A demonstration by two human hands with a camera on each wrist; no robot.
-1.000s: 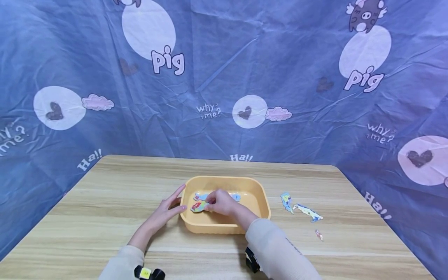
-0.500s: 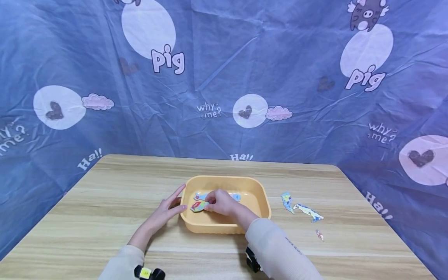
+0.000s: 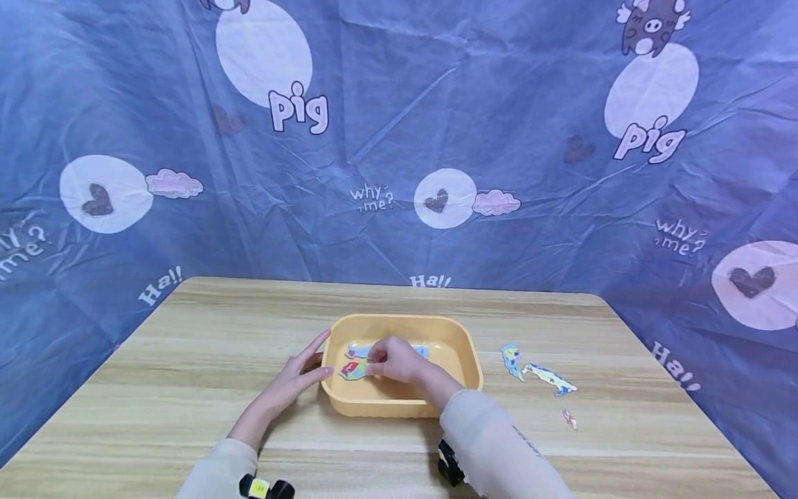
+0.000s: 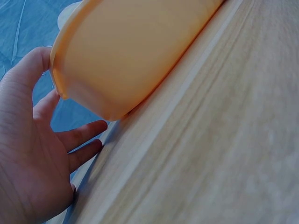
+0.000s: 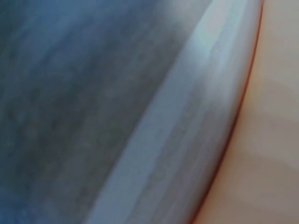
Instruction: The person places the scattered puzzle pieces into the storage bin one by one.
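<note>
A shallow yellow-orange plastic tray (image 3: 405, 409) stands on the table. My left hand (image 3: 288, 381) is at its left end, fingers spread, with thumb and index finger touching the rim; the left wrist view shows the other fingers reaching loosely below the rim. Inside the tray my right hand (image 3: 399, 360) pinches the right end of a flat, irregular piece (image 3: 352, 371) coloured red, yellow and green. Behind it lies a light-blue flat piece (image 3: 357, 351), its middle hidden by the right hand. The right wrist view is blurred and shows no hand.
Right of the tray, on the wooden table (image 3: 187, 346), lie a blue-and-yellow piece (image 3: 511, 360), a long pale piece with blue edges (image 3: 550, 378) and a small reddish-white piece (image 3: 570, 418). A blue printed cloth (image 3: 374, 242) hangs behind.
The red, yellow and green piece has tilted slightly between my right fingers, and more of its face shows. My left hand and the tray have stayed in place.
</note>
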